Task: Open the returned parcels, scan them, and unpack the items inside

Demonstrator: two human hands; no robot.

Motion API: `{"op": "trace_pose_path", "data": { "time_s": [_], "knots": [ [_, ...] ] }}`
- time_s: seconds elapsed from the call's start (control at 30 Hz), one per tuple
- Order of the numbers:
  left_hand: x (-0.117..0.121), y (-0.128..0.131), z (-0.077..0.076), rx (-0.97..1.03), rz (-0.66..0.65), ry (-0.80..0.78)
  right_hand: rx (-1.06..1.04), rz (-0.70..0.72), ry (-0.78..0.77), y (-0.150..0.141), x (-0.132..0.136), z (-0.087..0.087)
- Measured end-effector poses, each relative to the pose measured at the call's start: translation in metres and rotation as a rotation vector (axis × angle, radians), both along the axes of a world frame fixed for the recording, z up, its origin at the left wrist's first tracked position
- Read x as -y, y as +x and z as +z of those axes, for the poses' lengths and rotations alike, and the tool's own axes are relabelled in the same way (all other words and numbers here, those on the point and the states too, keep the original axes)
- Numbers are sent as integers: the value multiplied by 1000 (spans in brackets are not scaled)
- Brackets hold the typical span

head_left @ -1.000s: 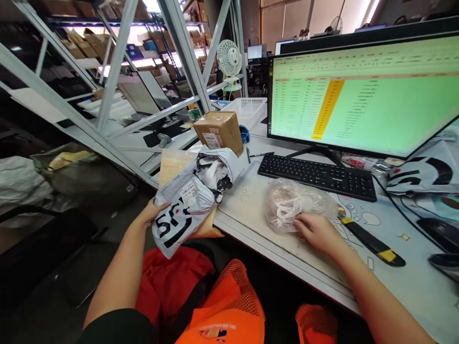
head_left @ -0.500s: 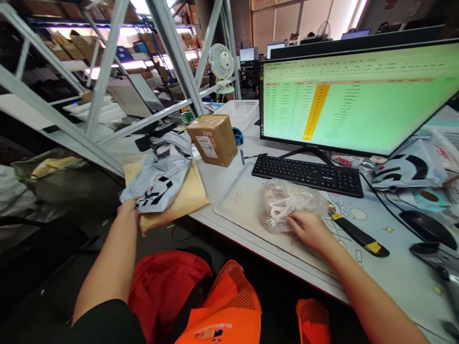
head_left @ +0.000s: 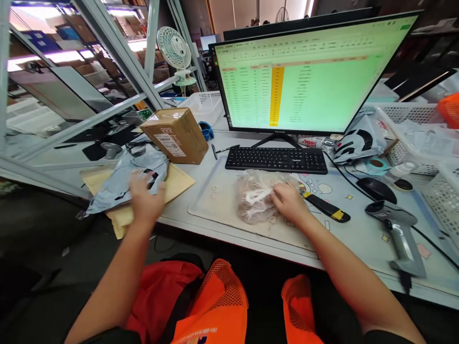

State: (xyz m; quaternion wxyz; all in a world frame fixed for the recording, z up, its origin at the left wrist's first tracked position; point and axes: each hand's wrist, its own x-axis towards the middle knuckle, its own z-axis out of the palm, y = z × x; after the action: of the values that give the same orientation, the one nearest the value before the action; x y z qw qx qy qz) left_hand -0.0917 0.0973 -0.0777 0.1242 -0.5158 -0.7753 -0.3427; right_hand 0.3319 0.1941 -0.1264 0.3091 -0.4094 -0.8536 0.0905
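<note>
My right hand [head_left: 289, 200] is closed on the edge of a clear plastic bag [head_left: 247, 188] lying on the desk mat. White looped cords or cables [head_left: 258, 195] show inside the bag. My left hand [head_left: 145, 196], blurred by motion, has its fingers apart over a grey plastic mailer bag [head_left: 125, 172] with black print. That mailer lies on a yellow padded envelope [head_left: 182, 180], which reaches past the desk's front edge. A black and yellow utility knife [head_left: 326, 206] rests on the mat to the right of the plastic bag.
A taped cardboard box [head_left: 179, 136] stands behind the mailer. The keyboard [head_left: 276, 159] and monitor [head_left: 304, 91] sit beyond the mat [head_left: 215, 200]. On the right are a mouse [head_left: 376, 190], a barcode scanner [head_left: 398, 234] and white baskets [head_left: 405, 112]. A metal frame [head_left: 118, 57] slants up at left.
My left hand has let go of the mailer's near corner and moved right, its fingers spreading. My right hand stays on the plastic bag. The view has turned to the right.
</note>
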Motion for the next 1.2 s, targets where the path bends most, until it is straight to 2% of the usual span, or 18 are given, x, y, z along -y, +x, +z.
{"op": "trace_pose_path", "data": {
  "time_s": [0.03,0.07,0.1,0.13,0.2,0.27,0.33,0.4,0.5,0.57,0.63,0.73,0.83,0.9,0.97,1.03,1.1,1.2],
  "knots": [
    [0,39,-5,-24,-171,-26,-93,-26,-13,2,2,4],
    [-2,78,-9,-27,-457,-75,-199,-61,-32,5,3,8],
    [-6,116,-13,-19,-680,-119,-306,-94,-57,8,5,12],
    [-11,150,-16,-11,-814,-139,-402,-112,-93,11,6,16],
    [-27,200,-18,8,-918,-126,-562,-67,-192,17,6,22],
    [-44,223,-16,77,-897,-116,-737,46,-295,21,2,26],
    [-58,222,-12,237,-844,-140,-967,106,-351,27,-4,30],
    [-61,206,-5,439,-784,-150,-1136,83,-381,36,-11,36],
    [-46,178,5,574,-763,-107,-1062,66,-502,56,-16,46],
    [-28,167,10,500,-814,-144,-910,136,-605,71,-16,53],
    [-10,166,11,344,-832,-176,-766,224,-625,83,-10,61],
    [2,181,7,44,-779,-90,-537,290,-440,87,12,77],
    [-13,200,0,-167,-700,-69,-329,440,-312,68,48,93],
    [-33,206,-1,-211,-649,-183,-113,510,-339,45,69,98],
    [-54,205,2,-159,-637,-310,162,431,-374,20,78,94],
    [-68,203,8,-36,-667,-309,366,252,-342,-2,73,81],
    [-70,204,16,100,-719,-179,419,98,-234,-20,57,63],
    [-58,215,26,249,-887,-57,350,27,-156,-42,24,36]
  ]
}}
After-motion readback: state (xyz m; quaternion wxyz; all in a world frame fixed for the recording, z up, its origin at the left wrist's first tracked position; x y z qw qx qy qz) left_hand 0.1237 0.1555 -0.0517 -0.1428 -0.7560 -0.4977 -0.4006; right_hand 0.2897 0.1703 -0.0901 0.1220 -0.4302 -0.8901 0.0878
